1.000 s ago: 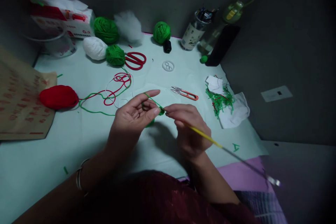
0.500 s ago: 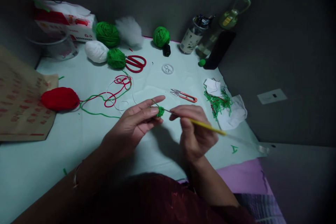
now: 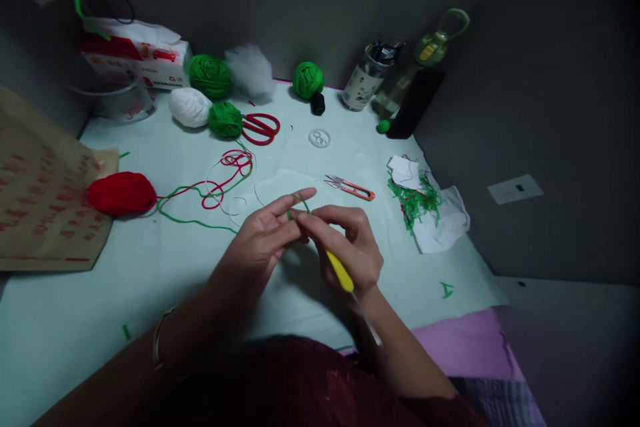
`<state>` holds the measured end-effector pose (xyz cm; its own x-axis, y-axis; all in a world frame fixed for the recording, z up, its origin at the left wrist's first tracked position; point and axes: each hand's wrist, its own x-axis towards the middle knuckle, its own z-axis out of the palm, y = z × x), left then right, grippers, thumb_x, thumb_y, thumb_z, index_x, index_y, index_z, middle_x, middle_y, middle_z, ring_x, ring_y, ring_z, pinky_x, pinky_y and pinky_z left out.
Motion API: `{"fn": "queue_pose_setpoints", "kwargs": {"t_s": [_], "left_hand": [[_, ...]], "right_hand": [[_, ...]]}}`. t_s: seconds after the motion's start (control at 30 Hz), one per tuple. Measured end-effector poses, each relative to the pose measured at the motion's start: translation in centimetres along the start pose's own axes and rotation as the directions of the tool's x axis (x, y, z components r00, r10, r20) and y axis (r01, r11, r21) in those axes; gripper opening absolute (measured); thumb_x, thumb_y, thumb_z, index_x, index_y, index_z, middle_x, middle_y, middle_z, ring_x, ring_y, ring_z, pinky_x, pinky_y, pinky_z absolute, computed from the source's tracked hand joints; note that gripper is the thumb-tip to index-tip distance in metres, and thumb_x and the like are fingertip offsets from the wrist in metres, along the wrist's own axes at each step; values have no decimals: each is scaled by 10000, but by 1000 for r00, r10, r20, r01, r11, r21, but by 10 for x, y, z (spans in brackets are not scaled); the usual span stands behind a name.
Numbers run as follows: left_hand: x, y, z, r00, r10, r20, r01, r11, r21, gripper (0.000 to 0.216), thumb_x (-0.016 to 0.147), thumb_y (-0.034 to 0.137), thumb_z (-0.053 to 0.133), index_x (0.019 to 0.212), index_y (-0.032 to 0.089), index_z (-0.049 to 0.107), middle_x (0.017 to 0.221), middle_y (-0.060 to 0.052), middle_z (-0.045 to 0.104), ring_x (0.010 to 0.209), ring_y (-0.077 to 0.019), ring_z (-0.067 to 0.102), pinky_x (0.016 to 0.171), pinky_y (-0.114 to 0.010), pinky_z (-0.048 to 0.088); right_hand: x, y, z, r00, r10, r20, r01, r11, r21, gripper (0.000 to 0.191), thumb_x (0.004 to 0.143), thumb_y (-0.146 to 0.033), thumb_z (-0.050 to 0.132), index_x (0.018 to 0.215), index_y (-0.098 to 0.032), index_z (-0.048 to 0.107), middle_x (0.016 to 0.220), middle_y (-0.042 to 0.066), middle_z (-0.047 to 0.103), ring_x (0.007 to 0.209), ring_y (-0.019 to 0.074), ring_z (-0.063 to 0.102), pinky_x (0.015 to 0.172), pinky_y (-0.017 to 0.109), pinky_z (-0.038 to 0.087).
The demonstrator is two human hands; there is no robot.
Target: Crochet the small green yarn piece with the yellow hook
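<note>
Observed under dim light: pale cloth (image 3: 60,333), faintly creased, bounded by grey walls (image 3: 320,7) beyond and to the right of the snips (image 3: 350,187), with a plate (image 3: 515,189) on the right one. Found just short of the snips, slightly left: green yarn (image 3: 303,201), looped over the forefinger of the left hand (image 3: 263,240), gathered thumb to fingers on the yarn. Clamped in the fingers of the right hand (image 3: 350,250): yellow-handled hook (image 3: 340,271), tip hidden. Touching at the fingertips, both. Noted beyond the snips: dish (image 3: 319,139), spool (image 3: 317,105), pen cup (image 3: 361,85). Beyond and left: scissors (image 3: 261,129). Well left: red yarn (image 3: 123,193) near a paper bag (image 3: 50,193). To the right: scraps (image 3: 417,203). Seen short of the snips, to the right, past the pale edge: purple cloth (image 3: 460,340).
</note>
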<state>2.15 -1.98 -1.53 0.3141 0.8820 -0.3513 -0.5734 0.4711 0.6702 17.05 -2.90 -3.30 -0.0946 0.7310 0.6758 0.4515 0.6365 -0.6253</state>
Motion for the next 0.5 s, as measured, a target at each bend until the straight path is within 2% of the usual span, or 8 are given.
{"fn": "queue_pose_setpoints", "kwargs": {"t_s": [0.07, 0.13, 0.2, 0.27, 0.3, 0.37, 0.43, 0.5], "left_hand": [[2, 2, -2, 999, -51, 1, 51, 998, -45, 404, 808, 199, 768, 1209, 163, 736, 878, -26, 686, 778, -123, 604, 812, -253, 493], [3, 4, -5, 999, -41, -18, 40, 998, -56, 355, 797, 181, 774, 1152, 161, 763, 835, -9, 663, 731, -104, 590, 786, -242, 494], [3, 4, -7, 999, 15, -33, -16, 1000, -10, 333, 787, 172, 785, 1119, 182, 772, 803, 5, 654, 728, -106, 601, 786, -251, 497], [3, 2, -7, 996, 87, -11, -86, 993, 79, 305, 790, 183, 797, 1094, 197, 771, 841, -8, 688, 788, -133, 638, 822, -278, 504], [2, 1, -6, 993, 119, 7, -119, 985, 124, 280, 797, 193, 800, 1075, 197, 769, 866, -19, 707, 821, -146, 652, 837, -287, 506], [2, -2, -6, 985, 168, 30, -170, 969, 176, 200, 811, 217, 804, 1004, 190, 763, 867, -27, 728, 835, -153, 665, 822, -278, 509], [4, -3, -7, 985, 174, 18, -174, 972, 156, 109, 826, 237, 797, 906, 185, 744, 796, -11, 717, 765, -129, 654, 755, -243, 508], [7, -1, -9, 991, 132, -5, -131, 989, 73, 100, 835, 246, 789, 839, 179, 716, 737, 8, 686, 693, -102, 628, 692, -210, 500]], "right_hand": [[3, 2, -2, 994, 107, -37, -102, 987, 128, 267, 937, -159, 625, 1106, -323, 751, 969, 33, 716, 855, 184, 684, 717, 367, 605], [9, 5, -3, 954, 296, -53, -256, 891, 375, 179, 962, -214, 600, 1001, -278, 763, 886, 25, 698, 724, 149, 661, 624, 320, 581], [13, 8, -2, 902, 431, 26, -366, 733, 573, 163, 968, -259, 598, 949, -252, 760, 848, 16, 682, 650, 121, 634, 568, 279, 551], [15, 8, 1, 877, 467, 116, -428, 646, 632, 138, 954, -275, 627, 940, -245, 761, 857, 11, 681, 654, 112, 629, 580, 266, 542], [15, 8, 2, 874, 466, 134, -442, 653, 615, 127, 946, -270, 639, 940, -243, 763, 862, 10, 679, 670, 112, 627, 595, 265, 539], [14, 6, 4, 886, 445, 128, -442, 732, 519, 121, 937, -252, 650, 936, -237, 769, 869, 14, 675, 711, 119, 620, 635, 272, 535], [14, 4, 4, 901, 416, 123, -427, 800, 421, 110, 929, -244, 660, 947, -236, 769, 879, 16, 674, 744, 126, 615, 673, 281, 535], [14, 5, 3, 897, 421, 138, -439, 803, 404, 132, 917, -264, 678, 1030, -249, 745, 908, 13, 671, 740, 122, 608, 682, 282, 535]]}}
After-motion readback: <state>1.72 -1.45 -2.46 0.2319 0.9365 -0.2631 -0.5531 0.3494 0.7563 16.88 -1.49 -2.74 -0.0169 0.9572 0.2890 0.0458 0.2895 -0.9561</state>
